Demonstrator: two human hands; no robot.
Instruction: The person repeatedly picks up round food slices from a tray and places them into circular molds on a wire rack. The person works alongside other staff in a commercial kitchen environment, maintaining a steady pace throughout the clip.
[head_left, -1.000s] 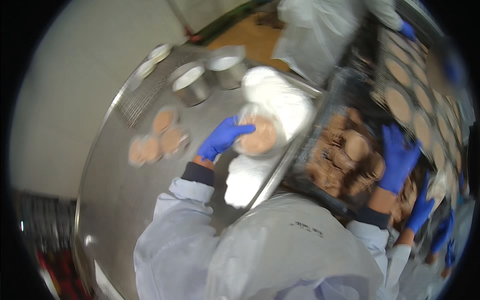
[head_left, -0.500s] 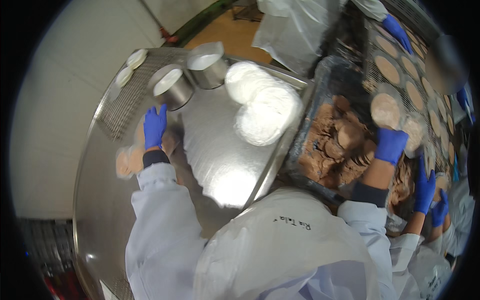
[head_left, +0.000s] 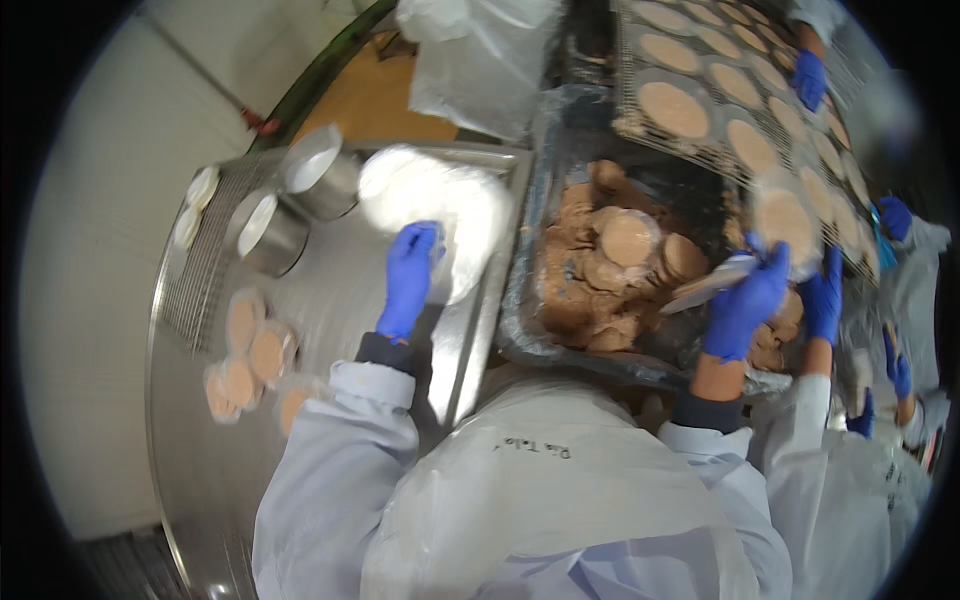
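Note:
My left hand (head_left: 408, 282), in a blue glove, has its fingers drawn together at the left edge of a stack of round clear plastic sheets (head_left: 470, 225). Whether a sheet is pinched in them is hidden. Over the right side of a dark tub, my right hand (head_left: 745, 305), also blue-gloved, is closed on thin film-lined meat patties (head_left: 712, 283), tilted edge-on. A film-backed patty (head_left: 785, 222) lies just beyond its fingertips. Loose brown ground meat (head_left: 580, 300) fills much of the tub, with a round patty (head_left: 628, 240) on top.
Two metal cylinders (head_left: 275, 238) stand on the steel table (head_left: 330, 300), left of the sheets. Several film-lined patties (head_left: 240, 380) lie nearer. Rows of patties cover a wire rack (head_left: 630, 125) at the far right. Co-workers' gloved hands (head_left: 822, 300) work close on my right.
My left hand has moved right, from beside the patties and cylinders to the plastic sheets, and its fingers have closed. My right hand has come left and lower with patties. The view has turned.

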